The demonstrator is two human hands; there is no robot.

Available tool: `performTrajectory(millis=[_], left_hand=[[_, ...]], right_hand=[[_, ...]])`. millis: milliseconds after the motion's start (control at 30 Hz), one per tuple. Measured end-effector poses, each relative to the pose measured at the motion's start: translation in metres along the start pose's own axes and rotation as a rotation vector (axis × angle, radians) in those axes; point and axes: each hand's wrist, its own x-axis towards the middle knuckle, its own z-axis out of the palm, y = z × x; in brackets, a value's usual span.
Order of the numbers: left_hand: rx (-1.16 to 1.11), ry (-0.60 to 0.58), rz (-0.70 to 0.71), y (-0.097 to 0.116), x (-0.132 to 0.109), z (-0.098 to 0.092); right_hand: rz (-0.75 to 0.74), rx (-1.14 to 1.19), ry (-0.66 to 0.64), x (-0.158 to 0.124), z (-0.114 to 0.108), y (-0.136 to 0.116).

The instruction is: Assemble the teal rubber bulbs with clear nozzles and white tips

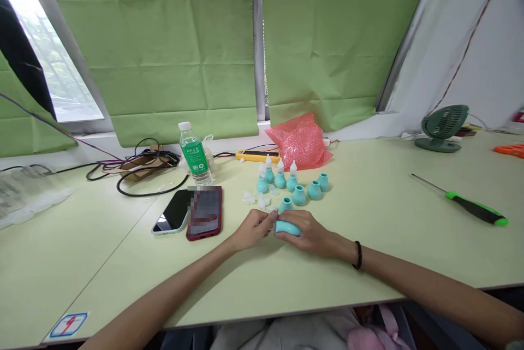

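My right hand (pixel 305 231) is wrapped round a teal rubber squeeze bulb (pixel 287 227), held on its side just above the table. At the bulb's left end the thumb and fingers of my left hand (pixel 254 228) are pinched together; what they grip is hidden. Behind my hands stand several teal bulbs with open mouths, such as this open bulb (pixel 298 196). Further back, several bulbs carry clear pointed tips, among them this tipped bulb (pixel 292 183). Small translucent plastic pieces (pixel 262 201) lie loose beside them.
Two phones (pixel 204 213) and a water bottle (pixel 194 156) are left of the bulbs. A pink bubble-wrap bag (pixel 301 142) and a yellow power strip (pixel 254 156) lie at the back. To the right are a screwdriver (pixel 470 205) and a green fan (pixel 442 127). Black cables (pixel 147 194) coil at left.
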Motion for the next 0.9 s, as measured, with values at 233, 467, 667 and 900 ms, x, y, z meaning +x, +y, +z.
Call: performTrajectory(millis=[233,467,667,900], left_hand=[[-0.374,-0.105,-0.093,-0.001,0.003,-0.002],[-0.553,-0.141,-0.177,0.000,0.004,-0.002],[-0.553,-0.080,-0.185,0.005,0.004,-0.008],[0.734,0.080,0.406,0.001,-0.005,0.008]], right_hand=[[-0.035,0.005,0.078,0.000,0.003,0.001],[-0.027,0.010,0.121,-0.001,0.005,-0.001],[-0.126,-0.133,0.373,0.001,-0.007,0.008],[0.157,-0.220,0.742,0.012,-0.049,0.051]])
